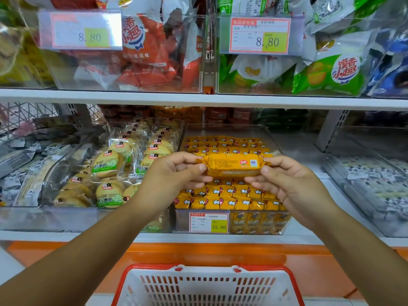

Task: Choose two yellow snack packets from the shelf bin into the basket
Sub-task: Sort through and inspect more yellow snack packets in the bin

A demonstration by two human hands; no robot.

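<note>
A yellow snack packet (234, 165) is held level in the air above the clear shelf bin (276, 142), its printed back facing me. My left hand (174, 173) pinches its left end and my right hand (287, 182) pinches its right end. The bin below is filled with several more yellow packets (223, 195) in rows. A white basket with a red rim (207, 286) stands at the bottom of the view, directly below my hands, and the part of its inside that shows holds nothing.
A price tag reading 15.80 (208, 222) hangs on the bin's front. A clear bin of round biscuit packs (110, 173) sits to the left, another clear bin (371, 180) to the right. The upper shelf (198, 99) carries bins of red and green snack bags.
</note>
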